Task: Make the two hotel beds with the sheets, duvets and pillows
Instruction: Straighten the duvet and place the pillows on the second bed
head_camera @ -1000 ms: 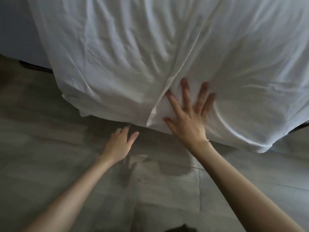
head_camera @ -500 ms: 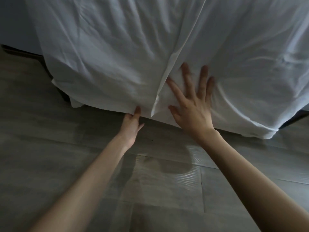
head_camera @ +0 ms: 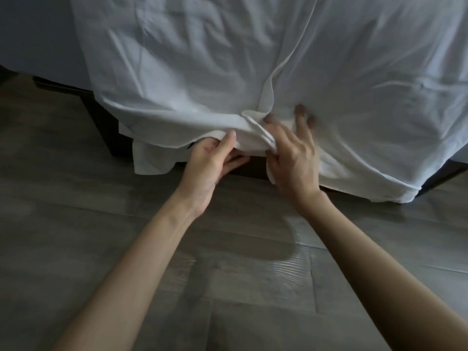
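A wrinkled white sheet hangs over the side of a bed down to the floor, with a long fold line running down its middle. My left hand pinches the bunched lower hem of the sheet between thumb and fingers. Just to the right, my right hand presses against the cloth with some fingers curled into the same bunch and others spread on the fabric. A loose corner of the sheet dangles left of my left hand.
The dark bed frame shows under the sheet at the left and also at the far right. Grey wood-look floor fills the lower half, with a shiny plastic-covered patch between my forearms.
My left hand rose from the floor side to the hem and took hold of it. My right hand slid down from lying flat on the sheet to gather the bunched edge.
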Demonstrator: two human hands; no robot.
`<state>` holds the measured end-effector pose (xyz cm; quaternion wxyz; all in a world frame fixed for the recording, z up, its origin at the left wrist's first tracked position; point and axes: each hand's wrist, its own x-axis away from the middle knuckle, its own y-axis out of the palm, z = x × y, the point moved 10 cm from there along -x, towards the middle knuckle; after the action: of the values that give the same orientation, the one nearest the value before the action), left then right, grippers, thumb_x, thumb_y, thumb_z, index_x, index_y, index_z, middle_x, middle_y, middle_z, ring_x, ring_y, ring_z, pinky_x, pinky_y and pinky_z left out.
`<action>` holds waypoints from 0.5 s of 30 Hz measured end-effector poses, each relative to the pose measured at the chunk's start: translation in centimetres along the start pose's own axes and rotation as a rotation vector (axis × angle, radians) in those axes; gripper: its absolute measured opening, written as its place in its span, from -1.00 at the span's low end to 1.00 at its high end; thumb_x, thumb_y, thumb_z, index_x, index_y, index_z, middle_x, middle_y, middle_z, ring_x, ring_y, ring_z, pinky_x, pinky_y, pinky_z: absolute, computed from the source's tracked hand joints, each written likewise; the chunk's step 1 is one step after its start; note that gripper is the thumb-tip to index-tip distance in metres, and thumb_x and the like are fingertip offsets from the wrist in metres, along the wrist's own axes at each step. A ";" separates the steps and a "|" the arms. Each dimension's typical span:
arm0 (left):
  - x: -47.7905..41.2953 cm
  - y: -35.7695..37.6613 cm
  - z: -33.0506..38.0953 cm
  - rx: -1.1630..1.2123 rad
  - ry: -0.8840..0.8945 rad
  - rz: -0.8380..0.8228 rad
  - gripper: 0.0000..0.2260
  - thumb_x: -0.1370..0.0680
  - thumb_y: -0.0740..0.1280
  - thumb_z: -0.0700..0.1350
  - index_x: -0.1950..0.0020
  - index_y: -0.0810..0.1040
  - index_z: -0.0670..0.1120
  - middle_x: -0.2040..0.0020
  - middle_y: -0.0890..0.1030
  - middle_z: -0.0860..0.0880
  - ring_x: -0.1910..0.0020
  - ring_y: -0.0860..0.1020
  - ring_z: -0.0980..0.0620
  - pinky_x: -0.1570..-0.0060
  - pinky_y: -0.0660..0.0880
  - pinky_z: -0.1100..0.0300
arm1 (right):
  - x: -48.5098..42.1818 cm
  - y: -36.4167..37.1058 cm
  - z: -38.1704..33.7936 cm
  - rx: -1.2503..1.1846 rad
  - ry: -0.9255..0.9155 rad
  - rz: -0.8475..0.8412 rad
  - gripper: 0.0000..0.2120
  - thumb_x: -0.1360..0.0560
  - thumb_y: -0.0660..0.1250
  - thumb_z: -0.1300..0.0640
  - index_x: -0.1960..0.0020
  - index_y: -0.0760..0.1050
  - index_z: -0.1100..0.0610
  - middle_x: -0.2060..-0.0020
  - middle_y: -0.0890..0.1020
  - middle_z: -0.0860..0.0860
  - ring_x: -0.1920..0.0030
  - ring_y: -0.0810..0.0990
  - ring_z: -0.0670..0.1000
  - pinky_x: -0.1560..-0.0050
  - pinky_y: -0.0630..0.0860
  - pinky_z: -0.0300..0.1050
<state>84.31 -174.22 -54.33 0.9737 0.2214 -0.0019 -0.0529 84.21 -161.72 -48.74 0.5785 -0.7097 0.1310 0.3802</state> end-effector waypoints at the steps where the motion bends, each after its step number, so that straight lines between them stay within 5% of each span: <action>1: -0.1 -0.4 0.5 -0.059 0.036 0.014 -0.87 -0.63 0.23 -0.10 -0.05 0.58 -0.03 -0.09 0.64 -0.03 -0.17 0.58 0.00 -0.14 0.54 0.08 | -0.8 -1.6 0.5 -0.022 0.007 0.068 -0.72 -0.45 0.24 0.26 -0.12 0.58 0.18 0.01 0.68 0.13 -0.11 0.60 0.33 -0.05 0.50 0.14; 3: 0.2 -1.0 0.6 -0.245 0.087 0.038 -0.86 -0.58 0.30 -0.04 -0.13 0.52 0.14 -0.21 0.56 0.06 -0.21 0.53 0.09 -0.09 0.54 0.20 | -2.8 -3.7 1.5 -0.027 0.051 0.087 -0.87 -0.47 0.27 0.21 0.00 0.50 0.10 0.25 0.65 0.10 0.26 0.62 0.26 0.35 0.35 -0.04; 4: 0.4 -1.2 0.1 -0.323 0.090 0.047 -0.81 -0.60 0.30 -0.07 -0.14 0.48 0.20 -0.22 0.54 0.12 -0.20 0.52 0.14 -0.07 0.54 0.25 | -3.9 -4.2 1.9 -0.007 0.068 0.060 -0.92 -0.48 0.24 0.17 0.02 0.42 0.07 0.28 0.63 0.10 0.31 0.58 0.28 0.38 0.31 -0.05; 9: 0.6 -3.3 -6.2 -0.298 -0.197 0.190 -0.80 -0.63 0.21 -0.18 -0.12 0.57 0.05 -0.06 0.63 0.02 0.04 0.59 0.10 0.01 0.50 0.21 | -7.5 -2.6 3.4 0.042 0.098 -0.120 -0.97 -0.52 0.17 0.14 0.09 0.33 0.08 0.20 0.59 0.20 0.18 0.52 0.39 0.25 0.29 0.01; 15: -3.2 -2.8 -14.6 0.067 -0.565 0.183 -0.69 -0.64 0.21 -0.13 -0.40 0.39 -0.02 -0.35 0.48 -0.07 -0.26 0.50 -0.09 -0.12 0.46 0.03 | -8.0 -1.5 4.5 0.029 0.052 -0.146 -0.85 -0.47 0.12 0.09 0.02 0.42 0.08 0.20 0.58 0.19 0.16 0.52 0.38 0.23 0.34 0.05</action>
<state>81.20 -170.13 -68.68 0.9274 0.2290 -0.2947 -0.0243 77.99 -159.19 -42.36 0.6112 -0.7186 0.0994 0.3164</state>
